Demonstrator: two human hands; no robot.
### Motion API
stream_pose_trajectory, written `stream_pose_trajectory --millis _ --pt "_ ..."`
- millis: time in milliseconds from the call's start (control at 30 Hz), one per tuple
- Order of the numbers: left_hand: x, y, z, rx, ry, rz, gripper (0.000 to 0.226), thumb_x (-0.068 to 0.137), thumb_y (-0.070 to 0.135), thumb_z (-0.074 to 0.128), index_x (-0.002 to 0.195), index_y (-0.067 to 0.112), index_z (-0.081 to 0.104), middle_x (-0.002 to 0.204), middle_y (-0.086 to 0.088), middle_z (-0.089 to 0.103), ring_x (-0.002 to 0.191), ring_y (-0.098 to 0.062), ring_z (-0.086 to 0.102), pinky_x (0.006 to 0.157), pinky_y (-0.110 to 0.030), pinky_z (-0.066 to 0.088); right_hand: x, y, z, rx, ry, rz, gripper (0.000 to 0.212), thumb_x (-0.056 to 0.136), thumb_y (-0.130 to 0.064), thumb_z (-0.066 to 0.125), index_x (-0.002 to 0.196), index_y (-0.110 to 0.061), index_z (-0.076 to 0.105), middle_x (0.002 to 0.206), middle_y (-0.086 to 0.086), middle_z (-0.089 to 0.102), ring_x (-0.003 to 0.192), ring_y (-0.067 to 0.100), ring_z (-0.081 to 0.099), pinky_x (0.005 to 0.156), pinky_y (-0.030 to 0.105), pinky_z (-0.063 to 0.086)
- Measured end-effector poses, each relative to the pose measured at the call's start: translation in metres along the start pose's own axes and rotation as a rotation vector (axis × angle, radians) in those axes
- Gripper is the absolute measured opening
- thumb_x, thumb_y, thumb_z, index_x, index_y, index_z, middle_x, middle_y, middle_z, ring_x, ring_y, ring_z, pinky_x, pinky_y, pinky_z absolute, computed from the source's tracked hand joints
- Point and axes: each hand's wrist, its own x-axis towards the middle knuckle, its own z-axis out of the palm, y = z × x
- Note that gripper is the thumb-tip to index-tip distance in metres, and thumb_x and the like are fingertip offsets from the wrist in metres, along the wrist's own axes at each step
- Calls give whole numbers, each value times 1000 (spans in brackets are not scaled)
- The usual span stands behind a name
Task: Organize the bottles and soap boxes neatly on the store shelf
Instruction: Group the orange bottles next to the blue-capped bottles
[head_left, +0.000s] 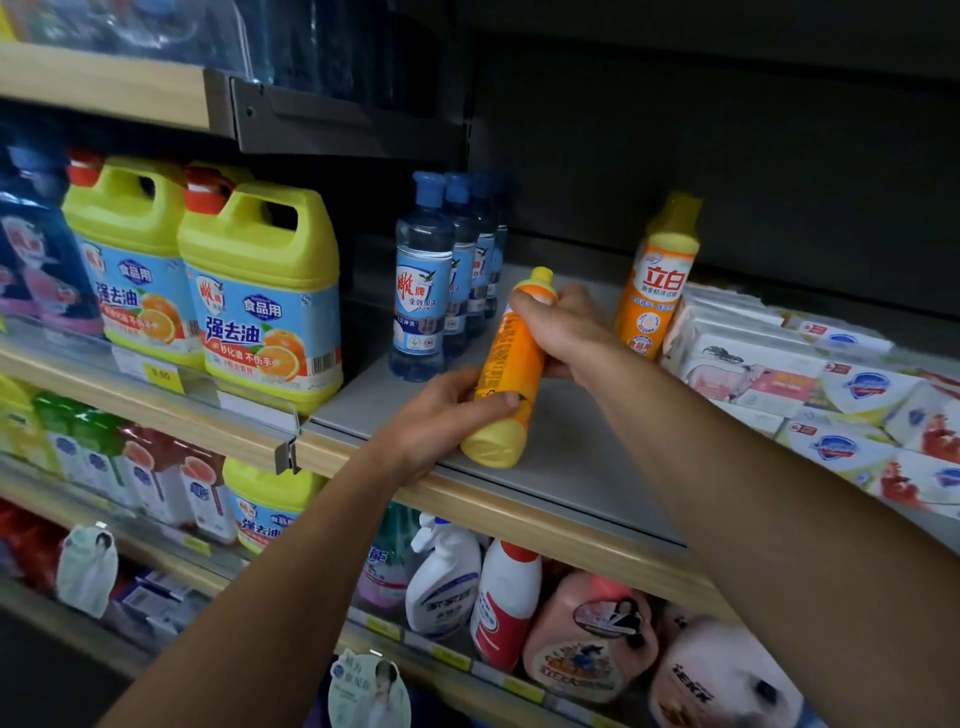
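**Holding the orange bottle tilted over the shelf**

Gripping the orange bottle (506, 364) with both hands, you have it leaning over the grey shelf (571, 452), its yellow base low and toward you at the front edge, its yellow cap up and away toward the back panel. The long axis runs from lower left to upper right, tipped well off upright. Whether the base touches the shelf board you cannot tell.

Your left hand (441, 415) wraps the lower body, thumb laid across the front just above the base. Your right hand (558, 327) curls round the neck end, fingers closed just under the cap.

To the left of the bottle stands a row of clear blue bottles (423, 280), upright, running one behind another toward the back. To the right a second orange bottle (657, 280) leans with its cap tipped rightward, resting against the stacked soap boxes (779, 364). Further left stand two yellow jugs (260, 296) with red caps, handles up, labels facing you.
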Motion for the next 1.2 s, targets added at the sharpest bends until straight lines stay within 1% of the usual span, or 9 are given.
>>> stream_pose_trajectory --millis 133,300,400,533,667,833,900,1000,1200 --pt "2 1 -3 -62 32 -71 67 58 51 72 112 12 64 95 -8 73 86 -22 69 74 -34 55 -1 -5 1 -174 -19 35 67 80 -64 61 127 -23 38 111 10 56 89 34 65 64 41 62" --pt "1 -2 -7 -161 74 -123 91 53 50 73 127 1 53 119 -30 62 98 -37 64 86 -48 53 0 7 2 11 -157 130 71 77 -68 59 127 -21 38 111 12 58 84 30 67 48 29 54" --pt "-1 1 -6 -161 67 -97 87 53 49 72 122 -2 55 120 -36 58 99 -39 60 88 -51 48 1 16 -2 254 -269 178 59 84 -60 58 127 -21 43 110 12 61 80 29 71 50 33 56" --pt "-4 0 -9 -184 59 -65 84 56 42 70 127 1 55 123 -36 57 104 -44 58 83 -45 46 -4 25 -7 749 -414 212 46 90 -39 64 127 -16 47 115 18 63 94 30 69 61 43 59" --pt "-3 -1 -4 65 88 69 54 68 42 71 120 33 59 111 1 70 98 -15 68 76 -28 55 -12 10 -14 650 -207 -154 51 87 -31 71 131 -23 45 116 8 65 98 24 69 76 46 60" --pt "5 -12 1 368 264 164 50 78 37 78 121 29 55 115 2 63 102 -11 62 89 -35 55 -42 -11 -18 201 94 -552 69 77 -42 77 134 -37 39 101 -24 58 88 -6 60 69 20 51" --pt "7 -15 2 387 281 171 47 81 31 77 122 23 56 104 3 68 97 -10 65 91 -37 55 -52 -8 -13 109 147 -676 73 76 -43 77 136 -36 36 112 -18 58 97 1 60 77 27 55" --pt "7 -15 4 431 261 174 38 86 29 73 119 24 57 98 6 69 93 -8 66 90 -36 55 -56 -2 -8 62 244 -725 79 76 -43 77 141 -31 33 126 -5 51 106 10 57 85 38 56" --pt "5 -13 8 571 227 210 32 91 34 65 122 29 58 109 12 64 93 -3 63 84 -24 52 -55 10 -14 111 246 -672 80 80 -45 73 143 -30 27 124 -6 52 103 7 58 83 35 56"
